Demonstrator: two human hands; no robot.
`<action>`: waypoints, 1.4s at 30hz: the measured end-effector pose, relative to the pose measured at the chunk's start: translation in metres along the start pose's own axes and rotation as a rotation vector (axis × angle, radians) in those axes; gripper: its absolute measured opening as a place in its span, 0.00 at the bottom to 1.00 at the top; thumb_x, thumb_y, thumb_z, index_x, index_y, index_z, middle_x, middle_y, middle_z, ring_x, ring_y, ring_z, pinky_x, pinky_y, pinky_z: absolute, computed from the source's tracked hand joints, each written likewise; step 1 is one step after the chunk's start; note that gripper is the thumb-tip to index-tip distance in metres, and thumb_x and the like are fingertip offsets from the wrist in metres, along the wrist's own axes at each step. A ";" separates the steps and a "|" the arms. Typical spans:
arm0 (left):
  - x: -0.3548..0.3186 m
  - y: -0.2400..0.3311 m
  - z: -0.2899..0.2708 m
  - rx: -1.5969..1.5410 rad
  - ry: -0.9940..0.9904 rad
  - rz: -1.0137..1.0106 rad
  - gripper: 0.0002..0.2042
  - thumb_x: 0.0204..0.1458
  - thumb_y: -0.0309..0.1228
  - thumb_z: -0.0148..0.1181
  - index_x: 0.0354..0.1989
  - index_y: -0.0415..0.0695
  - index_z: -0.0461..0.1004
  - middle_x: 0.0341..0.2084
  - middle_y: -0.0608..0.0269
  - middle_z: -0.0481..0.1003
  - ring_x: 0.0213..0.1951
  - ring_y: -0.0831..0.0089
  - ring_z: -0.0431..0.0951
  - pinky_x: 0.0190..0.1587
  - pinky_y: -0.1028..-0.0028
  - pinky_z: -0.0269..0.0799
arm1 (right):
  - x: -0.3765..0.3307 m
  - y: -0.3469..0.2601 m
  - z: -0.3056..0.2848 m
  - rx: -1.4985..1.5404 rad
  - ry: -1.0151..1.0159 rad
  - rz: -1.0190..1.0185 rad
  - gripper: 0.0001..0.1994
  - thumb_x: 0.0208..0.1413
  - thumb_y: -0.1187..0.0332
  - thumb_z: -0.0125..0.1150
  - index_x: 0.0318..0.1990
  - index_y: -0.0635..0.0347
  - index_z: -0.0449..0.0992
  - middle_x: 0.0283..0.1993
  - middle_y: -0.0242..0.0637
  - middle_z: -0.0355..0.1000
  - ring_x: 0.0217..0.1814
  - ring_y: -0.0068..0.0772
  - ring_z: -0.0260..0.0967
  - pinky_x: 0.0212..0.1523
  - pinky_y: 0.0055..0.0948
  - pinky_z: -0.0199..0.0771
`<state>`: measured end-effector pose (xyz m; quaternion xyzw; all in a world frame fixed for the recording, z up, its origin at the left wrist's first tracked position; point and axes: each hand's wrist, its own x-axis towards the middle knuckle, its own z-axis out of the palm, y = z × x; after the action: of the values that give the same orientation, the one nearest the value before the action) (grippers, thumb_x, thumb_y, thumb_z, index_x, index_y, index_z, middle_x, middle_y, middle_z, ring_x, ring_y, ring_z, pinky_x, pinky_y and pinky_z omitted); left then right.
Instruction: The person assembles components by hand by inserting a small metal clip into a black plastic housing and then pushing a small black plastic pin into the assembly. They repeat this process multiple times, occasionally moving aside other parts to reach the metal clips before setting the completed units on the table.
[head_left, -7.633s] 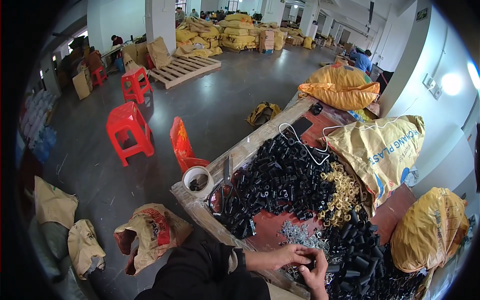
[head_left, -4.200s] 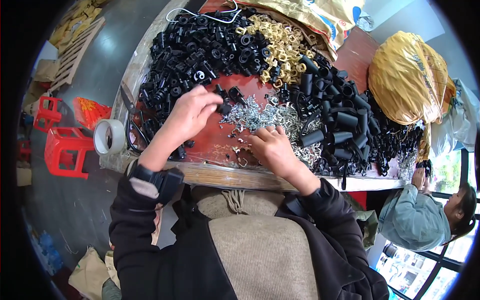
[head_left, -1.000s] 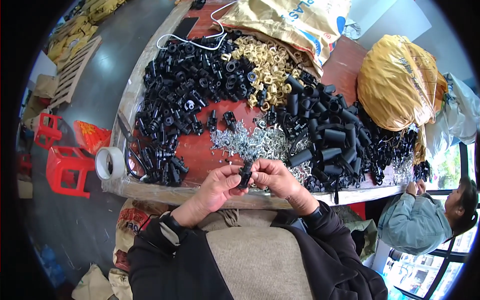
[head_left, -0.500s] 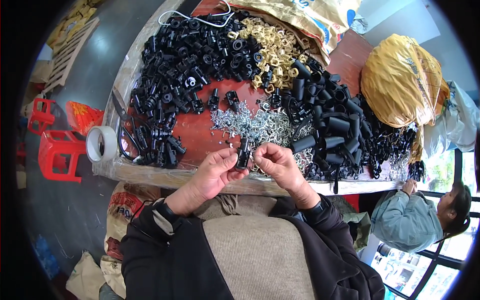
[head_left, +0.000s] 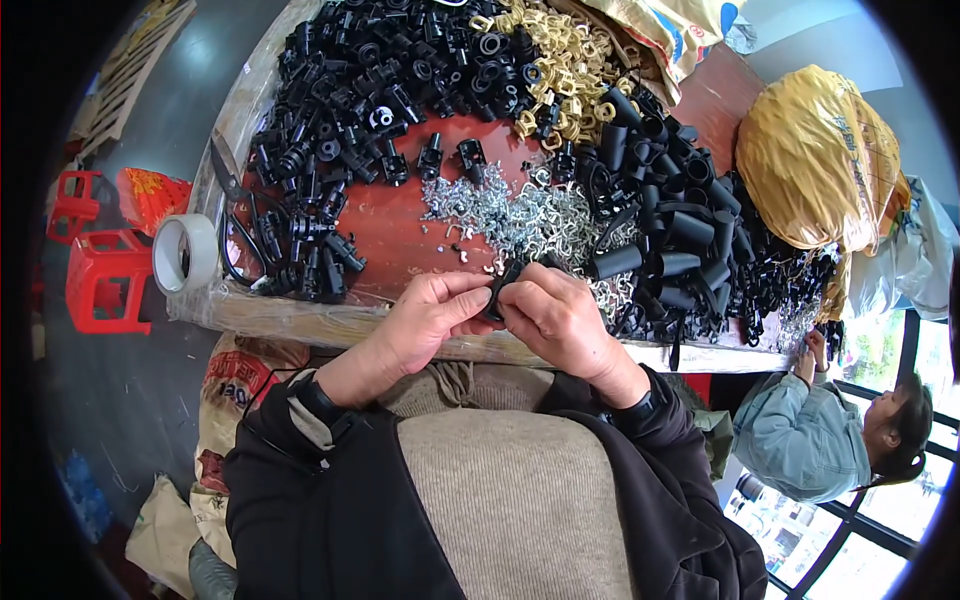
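Observation:
A small black plastic fitting (head_left: 502, 284) is held over the table's near edge between both hands. My left hand (head_left: 425, 318) grips its lower left side with thumb and fingers. Curled against its right side, the fingers of my right hand (head_left: 558, 315) are closed on the same fitting and hide part of it. Whether they also pinch a tiny piece, I cannot make out. Just beyond lies a heap of small silvery metal clips and screws (head_left: 510, 215). Three black fittings (head_left: 430, 157) stand in a loose row behind that heap.
Black fittings (head_left: 370, 75) pile up at the far left, yellow plastic rings (head_left: 570, 60) behind, black tubes (head_left: 690, 230) at right. Scissors (head_left: 228, 172) and a tape roll (head_left: 187, 255) lie left. A wrapped yellow sack (head_left: 815, 160) and a co-worker (head_left: 810, 435) are at right.
My right hand has moved in against the fitting, its fingers now curled closely around it. The fitting has tilted, and the view has shifted slightly.

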<state>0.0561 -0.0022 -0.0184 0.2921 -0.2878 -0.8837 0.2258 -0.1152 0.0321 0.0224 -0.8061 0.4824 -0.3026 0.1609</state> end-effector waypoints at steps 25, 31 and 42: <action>-0.012 0.014 -0.033 -0.197 0.148 0.119 0.10 0.48 0.25 0.50 0.39 0.36 0.64 0.33 0.55 0.71 0.34 0.71 0.73 0.36 0.81 0.70 | 0.052 0.051 0.045 -0.301 -0.149 -0.099 0.09 0.38 0.69 0.55 0.31 0.54 0.70 0.28 0.32 0.63 0.30 0.33 0.62 0.31 0.28 0.60; -0.012 0.010 -0.033 -0.198 0.155 0.166 0.10 0.48 0.25 0.50 0.38 0.36 0.65 0.34 0.55 0.71 0.35 0.71 0.73 0.36 0.80 0.70 | 0.052 0.054 0.050 -0.332 -0.178 -0.100 0.04 0.39 0.69 0.53 0.26 0.55 0.68 0.26 0.32 0.62 0.30 0.36 0.62 0.30 0.30 0.61; -0.002 0.002 -0.011 -0.257 0.065 0.369 0.08 0.47 0.24 0.51 0.36 0.41 0.67 0.36 0.61 0.70 0.39 0.74 0.70 0.45 0.73 0.64 | 0.023 0.017 0.037 0.688 0.065 0.509 0.08 0.49 0.69 0.52 0.32 0.65 0.70 0.20 0.28 0.65 0.19 0.15 0.59 0.18 0.16 0.61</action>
<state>0.0654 -0.0065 -0.0230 0.2317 -0.2140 -0.8468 0.4282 -0.0949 0.0027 -0.0081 -0.5507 0.5419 -0.4216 0.4747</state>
